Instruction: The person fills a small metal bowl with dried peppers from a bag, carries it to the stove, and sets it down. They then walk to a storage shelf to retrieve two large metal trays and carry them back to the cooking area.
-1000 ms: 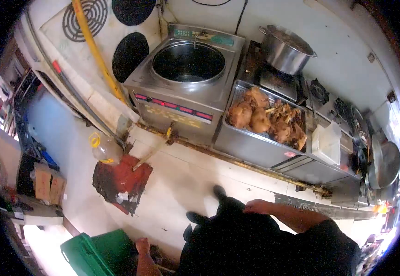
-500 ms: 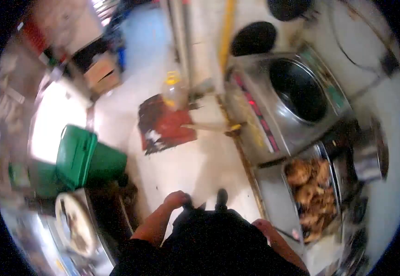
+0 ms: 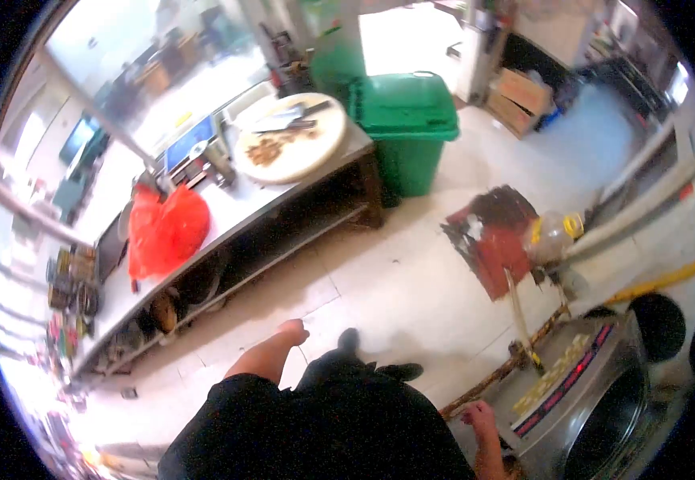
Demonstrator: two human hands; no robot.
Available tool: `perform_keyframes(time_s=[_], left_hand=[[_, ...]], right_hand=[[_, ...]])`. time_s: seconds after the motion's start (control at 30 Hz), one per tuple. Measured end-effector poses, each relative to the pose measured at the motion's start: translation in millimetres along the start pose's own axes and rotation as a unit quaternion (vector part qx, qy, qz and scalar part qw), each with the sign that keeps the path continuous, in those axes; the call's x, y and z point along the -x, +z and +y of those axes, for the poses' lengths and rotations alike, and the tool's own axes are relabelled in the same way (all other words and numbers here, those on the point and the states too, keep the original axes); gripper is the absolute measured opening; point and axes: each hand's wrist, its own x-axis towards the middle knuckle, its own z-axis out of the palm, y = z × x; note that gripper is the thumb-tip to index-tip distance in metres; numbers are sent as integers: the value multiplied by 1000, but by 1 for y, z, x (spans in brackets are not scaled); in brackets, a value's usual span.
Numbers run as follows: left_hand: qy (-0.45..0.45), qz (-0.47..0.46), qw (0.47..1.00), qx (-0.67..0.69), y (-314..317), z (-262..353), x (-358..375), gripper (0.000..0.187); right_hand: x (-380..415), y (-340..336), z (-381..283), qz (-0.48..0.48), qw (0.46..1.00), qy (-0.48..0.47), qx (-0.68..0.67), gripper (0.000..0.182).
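My left hand [image 3: 292,331] hangs over the pale tiled floor [image 3: 371,276], its fingers curled together; whether anything is inside them is hidden. At the lower right, my right hand [image 3: 478,414] is beside the edge of the steel cooking unit [image 3: 500,392], its fingers partly bent and blurred. Nothing can be made out in it. To the left stands a long counter [image 3: 239,208] with a round cutting board [image 3: 307,156] that bears a cleaver [image 3: 279,120] and chopped brown pieces. A red plastic bag [image 3: 170,232] lies farther along it.
Beyond the counter's end stands a green bin [image 3: 411,148]. A dark red mat [image 3: 498,252] lies on the floor near a large clear bottle [image 3: 554,236]. A cardboard box [image 3: 517,100] is at the back, and a yellow pole [image 3: 659,280] at the right.
The view has swung left, bringing the counter, board and red bag into sight. The tray of brown food has left view. Both hands remain low at my sides.
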Motion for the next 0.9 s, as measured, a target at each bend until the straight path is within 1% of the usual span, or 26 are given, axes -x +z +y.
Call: perform_keyframes(time_s=[0.03, 0.07, 0.1, 0.13, 0.17, 0.2, 0.23, 0.27, 0.3, 0.33, 0.37, 0.43, 0.47, 0.5, 0.53, 0.57, 0.6, 0.63, 0.67, 0.73, 0.77, 0.83, 0.87, 0.9], left_hand=[[-26, -6, 999, 34, -4, -10, 22, 42], [-54, -12, 996, 67, -4, -22, 35, 42], [-16, -39, 998, 51, 4, -36, 38, 40], [-34, -34, 996, 75, 11, -49, 43, 40], [-32, -28, 993, 111, 2, -45, 63, 39], [-26, -21, 989, 144, -2, -51, 75, 38], [-27, -23, 983, 180, -3, -59, 77, 37], [-23, -25, 976, 214, -1, -72, 78, 36], [-31, -21, 973, 230, 0, -84, 81, 36], [-18, 11, 969, 245, -1, -97, 84, 36], [-6, 44, 965, 259, 0, -114, 85, 37], [-17, 69, 954, 292, 20, -163, 77, 37], [-25, 86, 946, 311, 32, -187, 74, 37], [-34, 90, 941, 323, 43, -214, 74, 37], [-71, 91, 934, 338, 54, -242, 76, 37], [-109, 91, 925, 352, 66, -271, 80, 37], [-119, 95, 920, 362, 80, -300, 86, 37], [-162, 115, 904, 379, 96, -330, 92, 38], [-204, 132, 886, 395, 110, -354, 101, 38], [-279, 160, 822, 469, 129, -393, 129, 38], [-306, 175, 796, 493, 139, -405, 149, 38], [-362, 191, 738, 537, 169, -430, 170, 38], [-391, 190, 707, 558, 191, -435, 177, 38], [-403, 189, 694, 566, 203, -434, 188, 37]], right_hand=[[-25, 1, 17, -10, 1000, -12, 18, 23], [-52, -1, 46, -48, 995, -61, 58, 21], [-62, 10, 29, -89, 985, -109, 98, 20], [-68, 21, 12, -110, 980, -121, 115, 20], [-41, 43, -46, -141, 976, -90, 136, 18], [-19, 70, -90, -167, 972, -57, 158, 16], [-20, 87, -103, -171, 948, -114, 242, 17], [-33, 104, -100, -183, 941, -122, 258, 17], [-52, 120, -89, -189, 926, -113, 307, 18], [-66, 138, -85, -191, 910, -105, 354, 19], [-67, 160, -100, -196, 903, -113, 364, 19], [-51, 221, -152, -231, 877, -61, 416, 30], [-60, 244, -156, -237, 870, -68, 428, 30], [-70, 270, -160, -262, 853, -142, 429, 29], [-78, 295, -162, -289, 830, -213, 427, 28], [-71, 325, -178, -298, 822, -219, 434, 28], [-45, 368, -213, -293, 835, -168, 435, 27], [-27, 408, -242, -284, 846, -115, 436, 26], [-25, 438, -255, -289, 839, -118, 445, 26], [-26, 493, -270, -363, 785, -176, 471, 22], [-20, 521, -279, -366, 779, -172, 479, 22], [-10, 584, -299, -402, 673, -235, 576, 22], [-10, 614, -301, -409, 644, -246, 598, 23], [-8, 642, -303, -416, 614, -256, 620, 23]])
